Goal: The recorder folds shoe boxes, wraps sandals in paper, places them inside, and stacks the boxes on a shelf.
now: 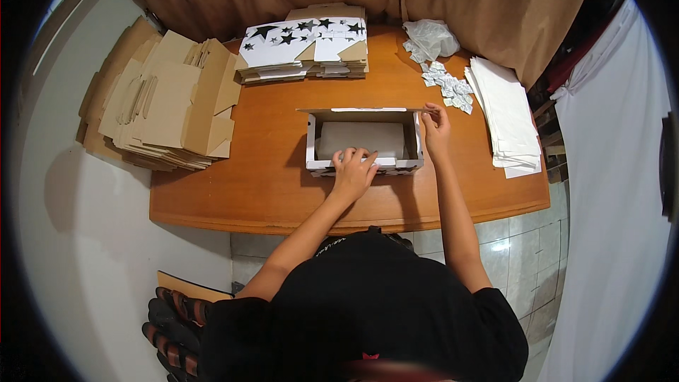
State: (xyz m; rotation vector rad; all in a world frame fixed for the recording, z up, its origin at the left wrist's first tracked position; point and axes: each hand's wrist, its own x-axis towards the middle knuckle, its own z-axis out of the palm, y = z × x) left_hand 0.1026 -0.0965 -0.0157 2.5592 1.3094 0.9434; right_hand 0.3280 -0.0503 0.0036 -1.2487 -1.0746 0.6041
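An open box (322,166) with white outer edges stood on the wooden worktop (265,148), right in front of the person, a pale grey piece (361,136) lying along its inside. The left hand (356,173) lay over the box's near wall, its fingers spread apart, the tips reaching onto the grey piece. The right hand (437,129) was raised at the box's far right corner, its fingers bent beside the flap (428,111); whether they were clamped on it could not be told. Behind the box and a little to its left sat a star-printed cardboard stack (283,46); well to its left, a brown cardboard stack (170,102). Behind the box to the right were small packets (449,86) near a clear plastic bag (435,39), and right of the box lay white sheets (502,117).
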